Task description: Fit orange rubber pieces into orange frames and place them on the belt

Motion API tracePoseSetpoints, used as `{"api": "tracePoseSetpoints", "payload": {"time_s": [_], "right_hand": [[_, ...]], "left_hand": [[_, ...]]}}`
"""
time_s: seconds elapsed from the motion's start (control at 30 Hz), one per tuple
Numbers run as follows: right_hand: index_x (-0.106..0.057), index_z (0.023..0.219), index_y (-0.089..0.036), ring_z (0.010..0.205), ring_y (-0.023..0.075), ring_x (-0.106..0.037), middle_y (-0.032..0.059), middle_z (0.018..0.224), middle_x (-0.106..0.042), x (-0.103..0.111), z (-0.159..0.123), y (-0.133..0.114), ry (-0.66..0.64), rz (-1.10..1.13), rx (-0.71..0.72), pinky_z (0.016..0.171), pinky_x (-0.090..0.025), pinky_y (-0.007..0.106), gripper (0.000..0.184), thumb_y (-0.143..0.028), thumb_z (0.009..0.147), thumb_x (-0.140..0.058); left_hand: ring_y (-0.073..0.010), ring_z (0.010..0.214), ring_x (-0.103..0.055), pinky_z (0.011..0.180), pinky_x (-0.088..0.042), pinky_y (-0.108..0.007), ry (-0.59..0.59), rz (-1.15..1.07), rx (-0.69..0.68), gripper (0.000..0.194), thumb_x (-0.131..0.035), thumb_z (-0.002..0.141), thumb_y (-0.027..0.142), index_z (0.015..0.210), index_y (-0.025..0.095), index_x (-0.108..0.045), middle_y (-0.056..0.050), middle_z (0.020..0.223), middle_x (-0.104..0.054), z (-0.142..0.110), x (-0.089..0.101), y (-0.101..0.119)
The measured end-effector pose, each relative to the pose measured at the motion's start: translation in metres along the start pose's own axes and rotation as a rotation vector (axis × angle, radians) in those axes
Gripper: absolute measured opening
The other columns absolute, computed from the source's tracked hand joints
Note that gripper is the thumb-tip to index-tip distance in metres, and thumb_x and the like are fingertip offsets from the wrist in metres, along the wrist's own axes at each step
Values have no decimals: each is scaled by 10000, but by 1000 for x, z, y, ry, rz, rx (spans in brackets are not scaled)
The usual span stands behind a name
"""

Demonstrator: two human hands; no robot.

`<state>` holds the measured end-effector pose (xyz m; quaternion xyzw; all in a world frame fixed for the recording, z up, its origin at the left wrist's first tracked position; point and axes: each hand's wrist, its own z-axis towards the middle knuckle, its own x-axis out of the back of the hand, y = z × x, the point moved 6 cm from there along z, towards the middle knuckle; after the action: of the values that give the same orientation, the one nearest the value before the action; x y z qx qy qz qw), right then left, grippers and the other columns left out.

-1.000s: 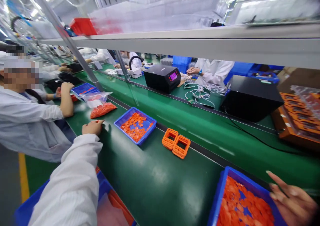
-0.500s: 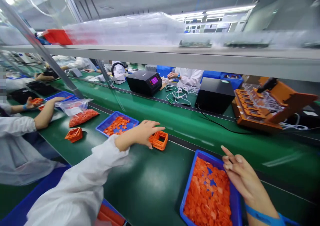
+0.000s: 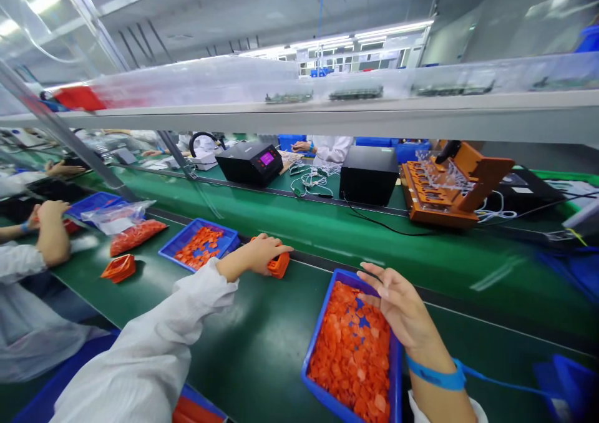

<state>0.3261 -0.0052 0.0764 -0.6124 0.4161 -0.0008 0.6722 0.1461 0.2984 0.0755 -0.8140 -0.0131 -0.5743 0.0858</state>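
My left hand (image 3: 262,254) lies closed over a stack of orange plastic frames (image 3: 279,265) on the green bench; the hand covers most of the stack, and the thumb is hidden. Just left of that wrist is a blue tray (image 3: 167,250) of small flat orange pieces. On the right, my right hand (image 3: 395,304) hovers above the far right edge of a larger blue tray (image 3: 314,339), fingers apart. Many thin orange plastic pieces (image 3: 349,360) fill this tray. A blue band (image 3: 437,374) circles my right wrist.
Another orange frame stack (image 3: 119,268) and a bag of orange pieces (image 3: 135,236) lie left. A co-worker's arm (image 3: 52,233) is at the far left. Behind the bench stand black boxes (image 3: 369,173) and an orange fixture (image 3: 449,189), under a long shelf (image 3: 299,122).
My left hand has come down and closed over the orange frames. My right hand has shifted inward over the tray edge, its fingers spreading. The whole view has swung to the right.
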Motion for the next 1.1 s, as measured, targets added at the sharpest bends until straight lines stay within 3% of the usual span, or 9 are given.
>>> {"api": "tracePoseSetpoints", "payload": {"time_s": [0.1,0.17,0.33,0.43,0.57,0.67,0.93,1.1], "right_hand": [[-647,749,-199,1305,359,-637,99,1385,-683,1,1,0,-26,7,25,805,-660,386,399,-338,707,-1018],[-649,769,-204,1314,353,-636,94,1396,-680,0,2,1,-45,13,31,795,-658,375,374,-325,738,-1002],[-623,731,-199,1262,343,-657,87,1316,-706,-4,0,1,-13,35,72,745,-649,344,421,-315,676,-1023],[-605,738,-203,1222,318,-664,81,1254,-725,-8,-2,-2,10,47,111,763,-634,331,447,-325,663,-1029],[-623,840,-224,1123,264,-672,77,1196,-733,-11,-4,-7,44,22,173,772,-609,310,416,-420,772,-983],[-642,886,-232,1054,234,-670,66,1135,-728,-9,-5,-9,72,-14,224,769,-595,292,402,-477,819,-954],[-644,892,-219,1079,261,-691,88,1141,-758,-2,4,0,-3,-162,199,873,-566,353,387,-540,912,-860],[-597,890,-226,1039,241,-680,63,1140,-720,-8,7,12,-29,-120,138,821,-571,322,397,-519,901,-865]], "left_hand": [[-362,1289,-638,1122,-416,-510,103,-86,24,919,-861,765,297,1606,263,-494,-173,1442,-633,-10,22,7],[-366,1355,-597,1163,-407,-535,263,-200,-5,925,-883,760,290,1599,265,-494,-179,1505,-584,-19,44,20],[-319,1420,-552,1157,-500,-464,757,-577,-323,543,-827,901,287,1403,278,-618,-174,1567,-459,-39,93,85],[-312,1357,-600,1096,-554,-467,911,-724,-462,526,-868,873,254,1334,288,-618,-167,1553,-454,-35,102,123],[-334,1394,-577,1116,-542,-530,970,-881,-558,589,-878,865,232,1364,311,-575,-164,1551,-461,-19,100,158],[-330,1420,-558,1134,-530,-532,955,-939,-584,581,-866,876,211,1365,319,-572,-158,1552,-462,-10,95,172],[-312,1351,-578,1071,-560,-484,909,-871,-567,686,-888,874,425,1459,356,-535,-152,1474,-509,-1,82,180],[-317,1399,-543,1104,-519,-508,918,-902,-562,842,-845,910,332,1600,317,-362,-187,1510,-522,4,75,184]]}}
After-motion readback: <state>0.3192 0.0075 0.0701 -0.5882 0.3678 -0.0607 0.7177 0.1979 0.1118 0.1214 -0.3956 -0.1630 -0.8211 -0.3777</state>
